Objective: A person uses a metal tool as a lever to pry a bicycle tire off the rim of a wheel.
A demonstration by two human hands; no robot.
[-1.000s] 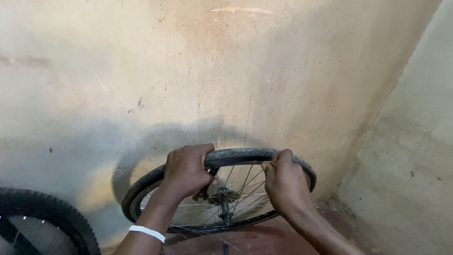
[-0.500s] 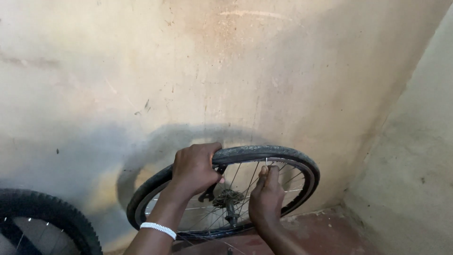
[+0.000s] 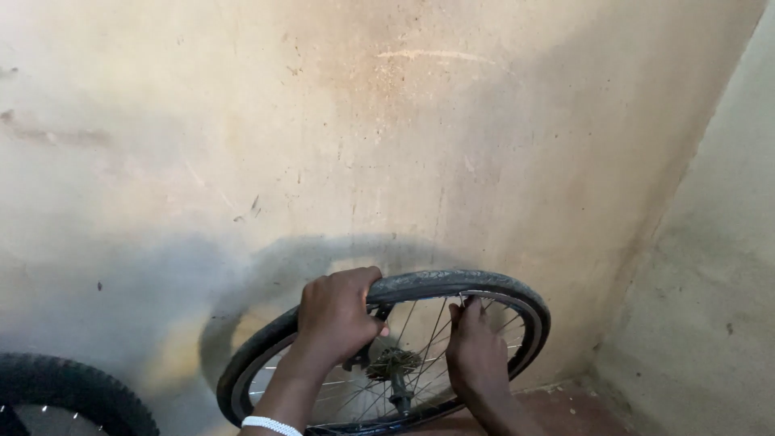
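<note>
A bicycle wheel (image 3: 517,295) with a black tyre, silver spokes and a rear sprocket (image 3: 393,363) leans against a stained wall. My left hand (image 3: 337,315) grips the top of the tyre, fingers curled over it; a white band sits on that wrist. My right hand (image 3: 475,355) reaches inside the wheel, its fingertips up against the rim and tyre edge among the spokes. I cannot tell whether the right hand holds anything.
A second wheel with a knobbly black tyre (image 3: 73,387) shows at the lower left corner. The beige wall (image 3: 363,145) meets another wall (image 3: 710,307) in a corner at right. Reddish floor (image 3: 573,412) lies below.
My right hand has left the top of the tyre and moved down inside the wheel to the rim. The left hand keeps its grip, and the wheel has shifted slightly right.
</note>
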